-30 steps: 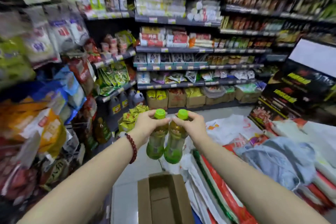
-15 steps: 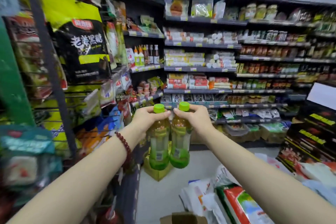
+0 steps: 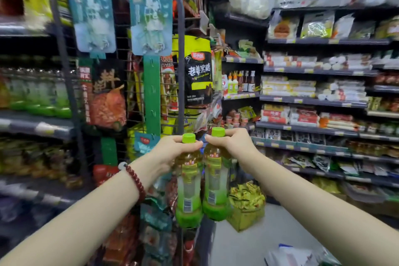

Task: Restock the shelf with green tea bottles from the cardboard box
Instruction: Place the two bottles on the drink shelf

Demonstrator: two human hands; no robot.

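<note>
Two clear plastic green tea bottles hang upright in the air, side by side and touching along their bodies. The left bottle (image 3: 188,181) and the right bottle (image 3: 216,176) look alike: bright green screw caps, amber tea showing at the shoulders, green-and-white wrap labels with a red and yellow logo near the top, and rounded green bases. Both are sealed and full. Each is held just under its cap, the left hand (image 3: 172,150) pinching one neck and the right hand (image 3: 232,143) the other. The right bottle sits slightly higher.
</note>
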